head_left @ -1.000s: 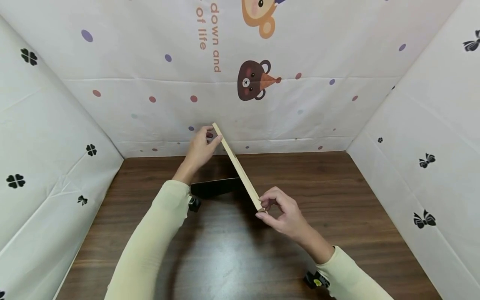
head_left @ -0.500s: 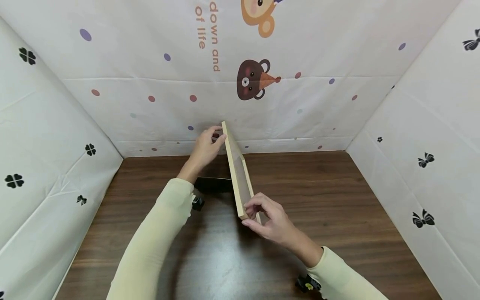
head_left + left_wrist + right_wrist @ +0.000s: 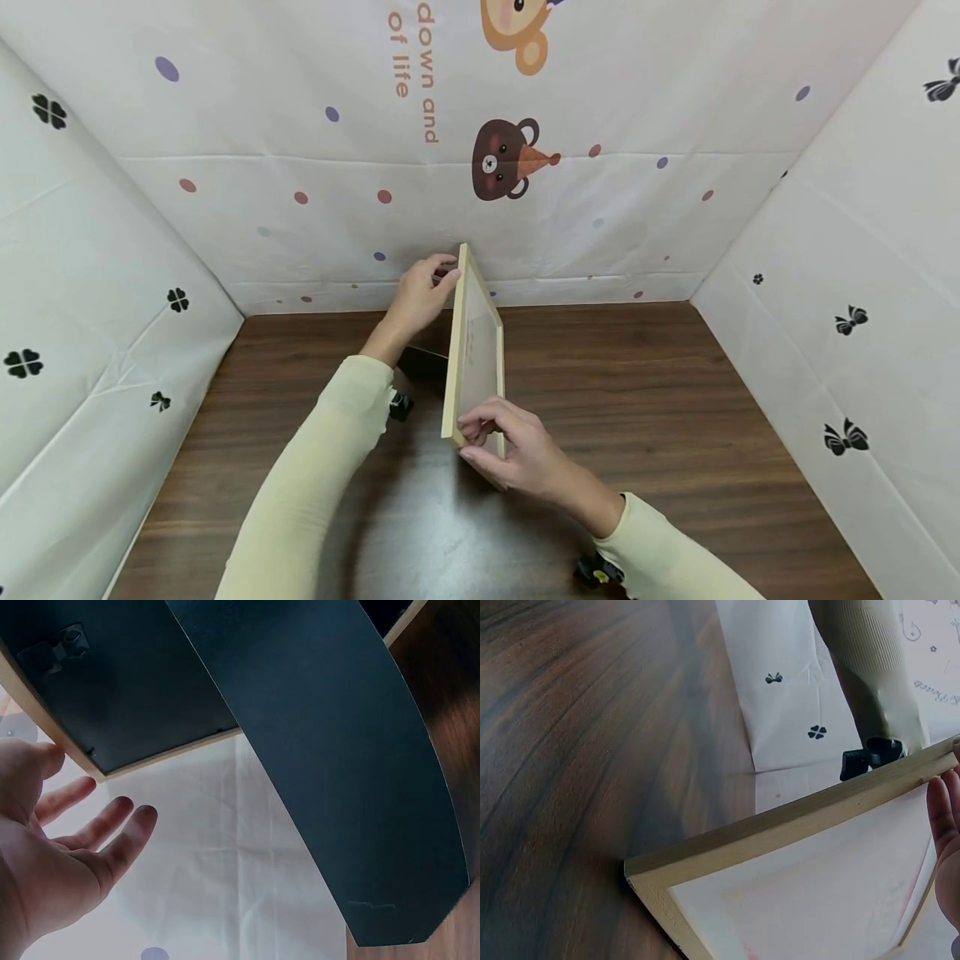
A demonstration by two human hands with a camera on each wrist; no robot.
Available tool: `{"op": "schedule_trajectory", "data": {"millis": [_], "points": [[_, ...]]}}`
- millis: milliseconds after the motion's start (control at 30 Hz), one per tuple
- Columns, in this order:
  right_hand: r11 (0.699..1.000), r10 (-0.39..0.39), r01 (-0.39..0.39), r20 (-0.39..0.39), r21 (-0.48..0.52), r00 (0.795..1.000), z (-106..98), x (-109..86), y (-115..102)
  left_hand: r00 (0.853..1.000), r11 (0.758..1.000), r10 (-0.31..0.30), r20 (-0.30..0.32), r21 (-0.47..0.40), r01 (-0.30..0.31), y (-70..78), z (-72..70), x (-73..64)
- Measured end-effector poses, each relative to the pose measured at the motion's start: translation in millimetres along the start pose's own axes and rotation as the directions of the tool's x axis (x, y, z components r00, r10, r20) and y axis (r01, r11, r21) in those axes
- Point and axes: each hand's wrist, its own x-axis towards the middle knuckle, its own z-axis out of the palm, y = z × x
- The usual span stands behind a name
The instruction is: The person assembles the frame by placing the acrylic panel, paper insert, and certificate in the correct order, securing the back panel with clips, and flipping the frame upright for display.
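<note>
A picture frame (image 3: 454, 358) with a pale wooden border stands on edge above the brown table, its glazed front turned to the right. My left hand (image 3: 420, 292) pinches the far upper corner between thumb and fingertip; other fingers (image 3: 124, 840) spread free. My right hand (image 3: 525, 450) grips the near upper corner; in the right wrist view only part of that hand (image 3: 946, 847) shows. Behind the frame, a black easel stand (image 3: 330, 772) swings out from the dark backing (image 3: 150, 705). A lower corner of the border (image 3: 649, 881) touches or nearly touches the tabletop.
The brown wood-grain table (image 3: 637, 400) is bounded by white printed cloth at the back (image 3: 315, 242), left (image 3: 90, 333) and right (image 3: 847, 250). A metal hanger (image 3: 56, 651) is fixed to the backing. Black camera mounts sit at both wrists.
The frame has turned, so its front now shows from above instead of only its thin edge. My right hand has moved left with the near corner; my left hand has shifted slightly right.
</note>
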Motion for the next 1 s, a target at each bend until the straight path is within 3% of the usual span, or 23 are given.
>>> {"op": "schedule_trajectory", "data": {"millis": [233,467,667,1000], "points": [[1.000,-0.002,0.002,0.013,-0.003,1.000,3.3,0.1,0.6,1.000,1.000,-0.002,0.024,-0.012,0.002,-0.5,-1.9,-3.8],[1.000,-0.004,0.004,-0.021,-0.004,1.000,-8.9,-7.2,5.2,0.998,0.998,-0.014,0.055,-0.064,0.018,1.1,-9.7,-21.1],[0.991,0.117,-0.120,-0.071,-0.051,0.991,-30.1,-15.1,18.1,0.998,0.994,0.026,0.054,-0.105,-0.020,5.2,-18.0,-44.8],[0.934,0.304,-0.327,-0.162,-0.143,0.939,-67.1,-1.5,52.3,0.995,0.992,0.074,0.064,-0.104,-0.067,8.3,-24.6,-81.7]]}}
